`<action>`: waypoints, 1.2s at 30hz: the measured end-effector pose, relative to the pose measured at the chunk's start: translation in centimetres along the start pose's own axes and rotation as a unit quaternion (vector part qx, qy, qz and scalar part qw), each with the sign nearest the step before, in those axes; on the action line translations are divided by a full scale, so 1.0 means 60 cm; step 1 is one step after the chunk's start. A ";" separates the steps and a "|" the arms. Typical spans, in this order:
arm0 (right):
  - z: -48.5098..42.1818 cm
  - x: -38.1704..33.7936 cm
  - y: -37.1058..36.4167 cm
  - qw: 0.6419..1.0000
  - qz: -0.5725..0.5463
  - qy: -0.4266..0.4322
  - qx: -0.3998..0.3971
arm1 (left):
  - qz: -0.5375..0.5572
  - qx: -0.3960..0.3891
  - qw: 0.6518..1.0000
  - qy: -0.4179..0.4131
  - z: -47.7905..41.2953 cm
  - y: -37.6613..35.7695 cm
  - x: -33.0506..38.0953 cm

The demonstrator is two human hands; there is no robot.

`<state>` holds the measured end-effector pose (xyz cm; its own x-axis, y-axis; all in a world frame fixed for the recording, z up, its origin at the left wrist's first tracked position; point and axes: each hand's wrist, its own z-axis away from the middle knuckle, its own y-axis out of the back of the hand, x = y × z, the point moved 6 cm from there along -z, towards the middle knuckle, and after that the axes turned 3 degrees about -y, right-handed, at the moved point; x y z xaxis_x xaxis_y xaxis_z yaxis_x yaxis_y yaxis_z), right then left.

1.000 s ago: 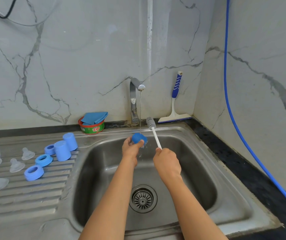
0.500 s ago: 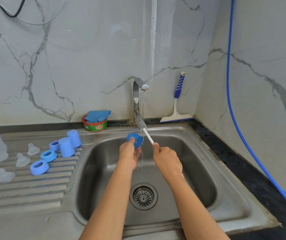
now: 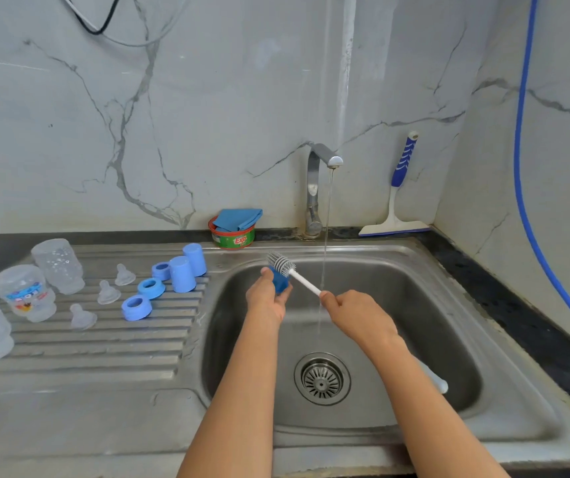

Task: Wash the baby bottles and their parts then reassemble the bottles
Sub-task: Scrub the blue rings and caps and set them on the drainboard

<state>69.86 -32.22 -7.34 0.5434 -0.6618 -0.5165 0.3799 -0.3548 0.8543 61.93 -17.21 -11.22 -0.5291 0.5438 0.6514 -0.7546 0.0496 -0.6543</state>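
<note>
My left hand [image 3: 267, 298] grips a blue bottle cap [image 3: 280, 279] over the sink's left side. My right hand [image 3: 356, 313] grips the white handle of a bottle brush [image 3: 281, 263], whose grey bristle head sits just above the cap. On the draining board lie three clear bottles [image 3: 24, 291] upside down, three clear teats [image 3: 108, 292], three blue rings [image 3: 136, 307] and two blue caps [image 3: 183, 274]. A thin stream runs from the tap [image 3: 323, 158] between my hands.
The steel sink [image 3: 414, 305] has a drain strainer [image 3: 322, 378] at its bottom. A red-rimmed soap tub [image 3: 232, 236] with a blue cloth stands behind the sink. A squeegee [image 3: 397, 201] leans in the corner. A blue hose [image 3: 532, 201] runs down the right wall.
Both hands have moved left, away from the water stream. The brush head now sits above the cap in my left hand. The view has shifted right, showing more of the draining board.
</note>
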 end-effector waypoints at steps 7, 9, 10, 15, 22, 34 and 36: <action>-0.007 -0.002 -0.015 0.999 -0.041 -0.014 -0.025 | -0.003 -0.002 1.000 -0.020 -0.003 -0.011 -0.005; -0.005 0.001 -0.019 0.998 -0.036 -0.025 -0.043 | 0.006 0.011 1.000 -0.022 -0.005 -0.006 -0.004; -0.005 0.002 -0.019 0.998 -0.036 -0.030 -0.039 | -0.005 0.011 1.000 -0.026 -0.003 -0.007 -0.004; -0.007 0.001 -0.006 0.996 -0.086 -0.038 -0.001 | -0.067 -0.060 0.995 -0.035 0.007 -0.037 -0.014; 0.019 -0.004 -0.032 0.975 -0.167 -0.101 -0.104 | -0.005 0.005 1.000 -0.026 -0.004 -0.023 -0.006; 0.018 0.000 -0.023 0.982 -0.156 -0.090 -0.060 | -0.171 -0.074 0.982 -0.001 0.002 -0.031 -0.029; 0.020 0.002 -0.026 0.980 -0.155 -0.099 -0.081 | -0.158 -0.051 0.986 -0.010 0.000 -0.026 -0.024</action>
<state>68.44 -32.52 -8.67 0.2335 -0.6591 -0.7149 0.6268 -0.4601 0.6288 63.86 -18.07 -11.17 -0.2825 0.4714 0.8354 -0.8408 0.2976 -0.4522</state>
